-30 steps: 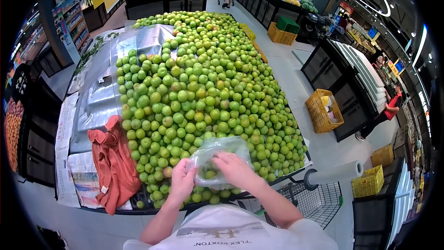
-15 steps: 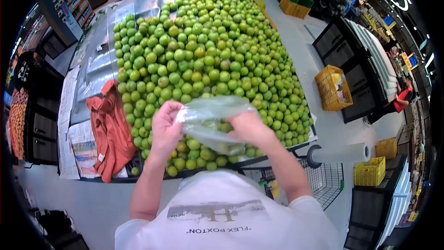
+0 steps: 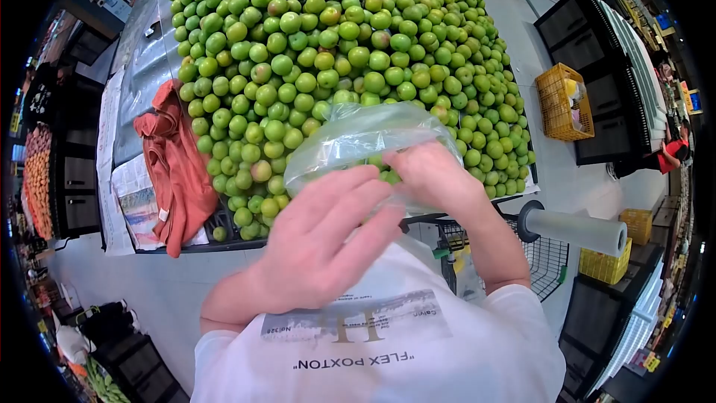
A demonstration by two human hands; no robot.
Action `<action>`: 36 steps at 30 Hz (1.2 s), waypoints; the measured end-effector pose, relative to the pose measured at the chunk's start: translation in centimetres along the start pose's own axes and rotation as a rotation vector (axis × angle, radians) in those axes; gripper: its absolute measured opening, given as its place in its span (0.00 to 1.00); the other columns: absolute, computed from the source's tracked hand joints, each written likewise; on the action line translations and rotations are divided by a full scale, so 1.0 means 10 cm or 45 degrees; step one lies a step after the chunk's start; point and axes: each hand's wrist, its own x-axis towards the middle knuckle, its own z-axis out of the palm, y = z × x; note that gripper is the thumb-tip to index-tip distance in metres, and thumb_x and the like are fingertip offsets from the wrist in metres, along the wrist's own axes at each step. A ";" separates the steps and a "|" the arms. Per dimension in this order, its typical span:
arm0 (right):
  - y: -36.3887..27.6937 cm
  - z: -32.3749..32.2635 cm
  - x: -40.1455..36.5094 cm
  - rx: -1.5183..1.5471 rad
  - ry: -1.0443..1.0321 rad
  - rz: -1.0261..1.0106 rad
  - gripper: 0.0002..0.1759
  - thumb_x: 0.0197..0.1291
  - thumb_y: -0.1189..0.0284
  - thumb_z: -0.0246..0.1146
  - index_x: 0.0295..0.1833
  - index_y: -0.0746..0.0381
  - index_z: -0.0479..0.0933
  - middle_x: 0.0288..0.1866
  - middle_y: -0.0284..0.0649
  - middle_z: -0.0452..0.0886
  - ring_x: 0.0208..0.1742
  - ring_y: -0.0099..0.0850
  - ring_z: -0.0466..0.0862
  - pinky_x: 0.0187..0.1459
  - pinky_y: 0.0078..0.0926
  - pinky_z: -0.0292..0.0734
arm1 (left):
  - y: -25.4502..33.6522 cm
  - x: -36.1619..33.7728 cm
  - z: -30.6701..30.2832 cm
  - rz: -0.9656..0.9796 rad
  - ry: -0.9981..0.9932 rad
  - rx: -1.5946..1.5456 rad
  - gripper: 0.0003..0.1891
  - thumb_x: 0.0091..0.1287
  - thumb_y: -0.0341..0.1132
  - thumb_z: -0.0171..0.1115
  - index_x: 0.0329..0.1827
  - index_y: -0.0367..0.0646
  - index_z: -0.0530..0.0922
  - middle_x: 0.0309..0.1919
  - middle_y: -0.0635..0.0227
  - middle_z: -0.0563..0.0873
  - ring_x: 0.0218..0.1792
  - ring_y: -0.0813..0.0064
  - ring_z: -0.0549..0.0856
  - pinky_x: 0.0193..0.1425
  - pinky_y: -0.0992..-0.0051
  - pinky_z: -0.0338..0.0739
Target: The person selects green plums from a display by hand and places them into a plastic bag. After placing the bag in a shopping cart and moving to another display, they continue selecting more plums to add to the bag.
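A clear plastic bag [image 3: 335, 145] hangs over the near part of a large heap of round green fruits [image 3: 328, 45], some tinged reddish. My right hand [image 3: 432, 175] grips the bag's edge at its right side, fingers curled. My left hand [image 3: 328, 231] is closer to my body, its fingers stretched out and slightly apart, pointing towards the right hand. Its fingertips overlap the lower edge of the bag in this view. Green fruits show through the thin plastic.
A red cloth [image 3: 175, 172] lies on the stand's left side beside newspaper [image 3: 149, 205]. To the right are a roll of plastic bags [image 3: 578, 230], a shopping cart [image 3: 548, 261] and a yellow crate [image 3: 564, 104]. A person in red [image 3: 675, 153] is at the far right.
My left hand has left the bag's rim and come down and nearer to me, its fingers now stretched. My right hand stays at the bag. The view has tilted downward.
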 end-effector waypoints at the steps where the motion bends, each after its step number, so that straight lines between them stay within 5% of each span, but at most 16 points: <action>1: -0.02 0.02 -0.01 0.027 0.019 -0.019 0.15 0.49 0.70 0.74 0.40 0.65 0.81 0.30 0.51 0.86 0.36 0.49 0.89 0.42 0.46 0.83 | 0.07 0.04 0.05 0.003 -0.219 -0.097 0.27 0.56 0.31 0.77 0.59 0.37 0.79 0.52 0.60 0.84 0.53 0.54 0.85 0.60 0.61 0.80; 3: -0.08 -0.07 -0.04 0.062 -0.069 0.019 0.14 0.50 0.70 0.73 0.40 0.65 0.81 0.29 0.51 0.86 0.36 0.49 0.89 0.42 0.46 0.83 | -0.04 0.02 0.26 -0.064 -0.276 -0.003 0.21 0.58 0.34 0.75 0.53 0.37 0.81 0.46 0.60 0.84 0.51 0.56 0.84 0.62 0.59 0.79; 6: -0.04 -0.01 -0.09 0.100 -0.125 0.078 0.11 0.53 0.72 0.70 0.41 0.66 0.81 0.29 0.50 0.86 0.36 0.49 0.89 0.42 0.46 0.83 | -0.26 -0.25 0.42 -0.131 -0.801 0.023 0.09 0.61 0.31 0.68 0.39 0.38 0.77 0.35 0.60 0.81 0.46 0.57 0.83 0.54 0.59 0.78; 9: -0.04 -0.03 -0.13 0.077 -0.158 0.154 0.15 0.55 0.73 0.69 0.47 0.66 0.80 0.34 0.52 0.86 0.41 0.49 0.88 0.45 0.45 0.83 | -0.22 -0.36 0.32 -0.250 -0.873 -0.324 0.07 0.61 0.31 0.67 0.37 0.39 0.78 0.33 0.58 0.81 0.44 0.55 0.83 0.53 0.59 0.78; 13: -0.07 0.05 -0.16 0.077 -0.145 0.123 0.25 0.55 0.73 0.69 0.59 0.66 0.79 0.42 0.53 0.86 0.49 0.48 0.87 0.48 0.45 0.82 | -0.17 -0.31 0.18 -0.252 -0.899 -0.289 0.07 0.65 0.32 0.67 0.36 0.38 0.79 0.31 0.57 0.81 0.40 0.51 0.84 0.49 0.57 0.79; 16: -0.06 0.24 -0.14 -0.024 -0.032 0.123 0.27 0.53 0.74 0.68 0.61 0.67 0.78 0.44 0.53 0.86 0.50 0.49 0.86 0.50 0.45 0.81 | -0.21 -0.24 0.18 -0.380 -0.990 -0.511 0.07 0.68 0.33 0.67 0.38 0.38 0.80 0.31 0.57 0.82 0.37 0.50 0.85 0.45 0.54 0.80; 19: -0.09 0.31 -0.12 -0.101 0.021 0.107 0.26 0.51 0.76 0.67 0.59 0.68 0.78 0.43 0.52 0.86 0.48 0.51 0.86 0.50 0.45 0.81 | -0.27 -0.25 0.39 -0.502 -0.732 -0.592 0.09 0.70 0.35 0.66 0.40 0.37 0.81 0.33 0.56 0.84 0.38 0.50 0.87 0.43 0.54 0.81; 21: -0.13 0.26 -0.08 -0.047 0.011 0.112 0.25 0.51 0.76 0.66 0.57 0.69 0.79 0.43 0.52 0.86 0.48 0.51 0.86 0.50 0.44 0.81 | -0.33 -0.31 0.58 -0.585 -0.856 -0.196 0.06 0.68 0.31 0.64 0.42 0.37 0.83 0.36 0.54 0.85 0.41 0.49 0.88 0.45 0.55 0.82; 24: -0.13 0.31 -0.02 -0.024 0.096 0.081 0.23 0.51 0.77 0.65 0.56 0.68 0.79 0.44 0.52 0.86 0.48 0.50 0.86 0.50 0.44 0.81 | -0.38 -0.37 0.86 -0.459 -1.040 -0.039 0.11 0.64 0.25 0.62 0.49 0.35 0.83 0.40 0.52 0.85 0.41 0.47 0.88 0.47 0.56 0.84; 29: -0.16 0.57 0.01 -0.172 0.333 0.082 0.24 0.55 0.73 0.64 0.60 0.62 0.80 0.52 0.54 0.83 0.54 0.51 0.84 0.56 0.47 0.80 | -0.42 -0.54 1.07 -0.449 -0.908 -0.066 0.21 0.60 0.22 0.62 0.58 0.34 0.78 0.47 0.47 0.84 0.45 0.48 0.88 0.50 0.55 0.84; 33: -0.10 0.70 0.09 -0.298 0.248 0.134 0.22 0.58 0.71 0.62 0.59 0.63 0.80 0.53 0.53 0.82 0.56 0.51 0.82 0.57 0.45 0.79 | -0.48 -0.69 1.16 -0.377 -0.699 -0.141 0.25 0.60 0.25 0.66 0.63 0.34 0.75 0.55 0.45 0.81 0.51 0.48 0.86 0.54 0.54 0.82; 36: -0.13 0.65 0.17 -0.344 0.160 0.193 0.20 0.57 0.70 0.63 0.56 0.64 0.81 0.52 0.52 0.82 0.57 0.48 0.82 0.58 0.43 0.78 | -0.52 -0.72 1.19 -0.442 -0.816 -0.126 0.28 0.59 0.28 0.69 0.64 0.35 0.74 0.61 0.45 0.79 0.53 0.47 0.86 0.56 0.55 0.82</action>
